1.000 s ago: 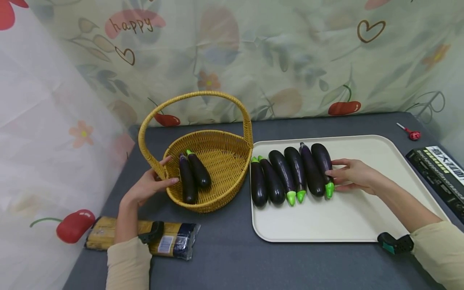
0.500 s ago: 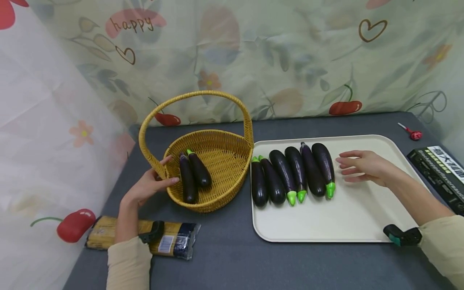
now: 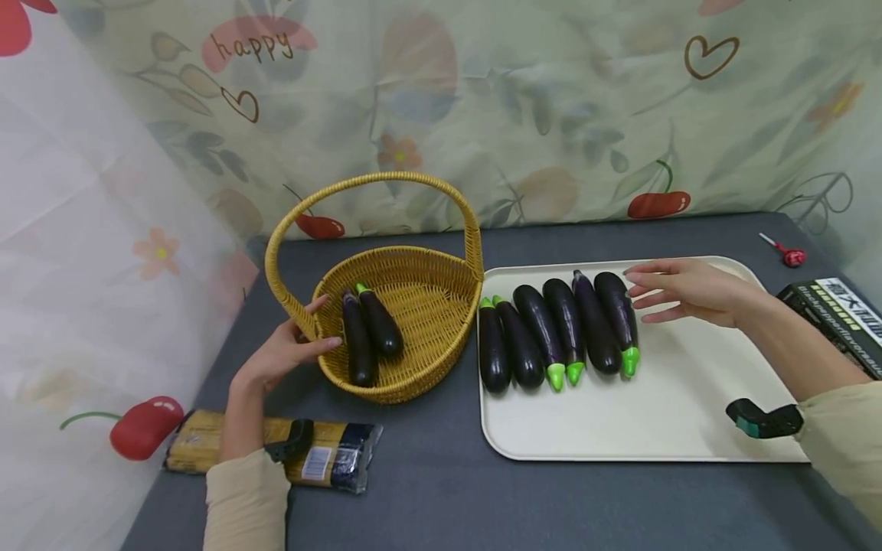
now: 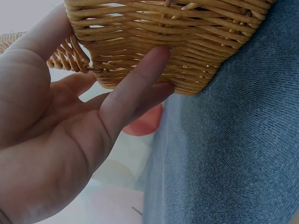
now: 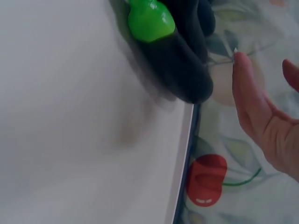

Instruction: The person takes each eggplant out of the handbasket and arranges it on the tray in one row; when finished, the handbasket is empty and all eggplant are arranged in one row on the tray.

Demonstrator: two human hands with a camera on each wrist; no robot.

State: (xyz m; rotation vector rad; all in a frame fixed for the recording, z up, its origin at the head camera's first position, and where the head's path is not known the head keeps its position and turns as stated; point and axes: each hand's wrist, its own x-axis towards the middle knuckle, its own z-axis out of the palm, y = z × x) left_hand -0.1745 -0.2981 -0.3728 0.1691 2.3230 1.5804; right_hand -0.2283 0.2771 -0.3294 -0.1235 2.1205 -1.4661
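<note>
My left hand point(image 3: 281, 353) holds the rim of a yellow wicker basket point(image 3: 430, 367) near the foot of its tall handle. In the left wrist view, fingers point(image 4: 135, 86) lie against the basket's woven outer wall point(image 4: 187, 51). Two eggplants point(image 3: 372, 329) lie side by side inside the basket. On a white tray point(image 3: 675, 413), several dark eggplants point(image 3: 540, 321) lie in a row, some with green caps toward me. My right hand point(image 3: 696, 292), fingers extended and holding nothing, hovers over the tray beside the rightmost eggplant point(image 3: 616, 310); the right wrist view shows this eggplant's bright green cap point(image 5: 152, 21).
A bag of dry noodles point(image 3: 331, 455) lies under my left forearm. Right of the tray are a black box point(image 3: 834, 317) and a red lollipop point(image 3: 792, 257). A patterned cloth point(image 3: 551, 115) hangs behind the grey table point(image 3: 441, 505).
My right hand has let go of the rightmost eggplant, drawn back to the right, then moved toward the tray's far side. The left hand stays at the basket.
</note>
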